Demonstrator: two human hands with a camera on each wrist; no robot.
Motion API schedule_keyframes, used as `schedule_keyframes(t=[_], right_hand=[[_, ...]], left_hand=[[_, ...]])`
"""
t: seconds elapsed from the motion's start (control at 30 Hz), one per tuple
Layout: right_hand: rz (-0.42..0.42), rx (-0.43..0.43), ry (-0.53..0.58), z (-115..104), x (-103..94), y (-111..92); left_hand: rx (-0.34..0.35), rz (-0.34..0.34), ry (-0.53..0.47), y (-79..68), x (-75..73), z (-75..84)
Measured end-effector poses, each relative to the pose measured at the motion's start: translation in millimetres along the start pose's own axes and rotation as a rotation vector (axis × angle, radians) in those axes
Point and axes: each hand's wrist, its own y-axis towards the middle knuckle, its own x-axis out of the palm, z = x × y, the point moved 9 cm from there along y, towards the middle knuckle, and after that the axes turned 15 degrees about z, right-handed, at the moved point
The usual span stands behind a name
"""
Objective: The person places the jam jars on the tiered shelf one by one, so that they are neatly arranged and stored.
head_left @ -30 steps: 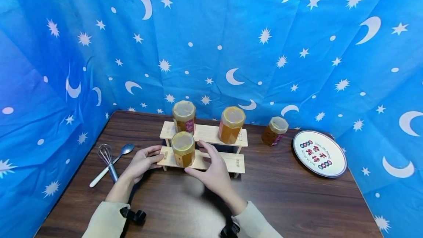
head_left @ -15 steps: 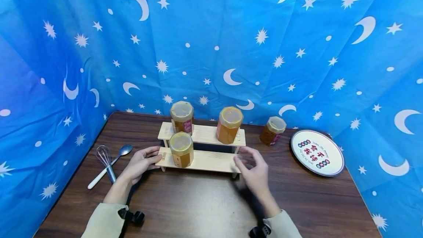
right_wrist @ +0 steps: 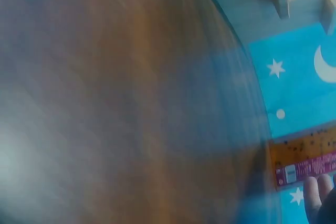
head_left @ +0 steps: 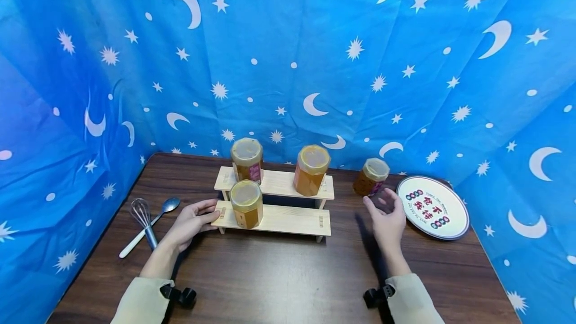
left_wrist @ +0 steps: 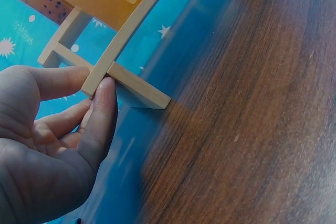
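Observation:
My left hand (head_left: pixel 189 226) pinches the left end of the lower board of a two-step wooden rack (head_left: pixel 288 219). In the left wrist view, thumb and forefinger press on either face of the board (left_wrist: pixel 123 38). On that board's left part stands a honey jar (head_left: pixel 247 206). The upper step bears a jar with a pink label (head_left: pixel 247 161) at left and an amber honey jar (head_left: pixel 311 171) at right. My right hand (head_left: pixel 389 221), fingers spread and holding nothing, is just in front of a smaller dark amber jar (head_left: pixel 371 178) on the table.
Right of the small jar lies a white plate (head_left: pixel 433 208) with red characters. At left, a whisk (head_left: pixel 145 219) crosses a white-handled spoon (head_left: pixel 146 231). A blue curtain (head_left: pixel 288 54) with moons and stars hangs behind the dark wooden table (head_left: pixel 279 284).
My right hand has left the honey jar on the lower step, passed the rack's right end and moved right to the small jar. The left hand keeps its place on the rack.

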Motion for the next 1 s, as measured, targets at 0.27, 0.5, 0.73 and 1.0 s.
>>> schedule_keyframes(t=[0.27,0.5,0.73,1.0], right_hand=[[-0.09,0.076,-0.092,13,13.8,27],[-0.175,0.057,-0.114,16,30.2,41],[-0.197,0.044,-0.164,19,41.3,47],[-0.22,0.033,-0.17,24,45.9,55]], left_hand=[[0.007,0.004,0.0,0.3,-1.3,-0.6],[0.02,-0.004,0.002,-1.7,-0.6,1.1],[0.017,0.002,0.001,-1.1,0.0,-0.6],[0.021,0.0,0.003,-0.9,0.3,0.3]])
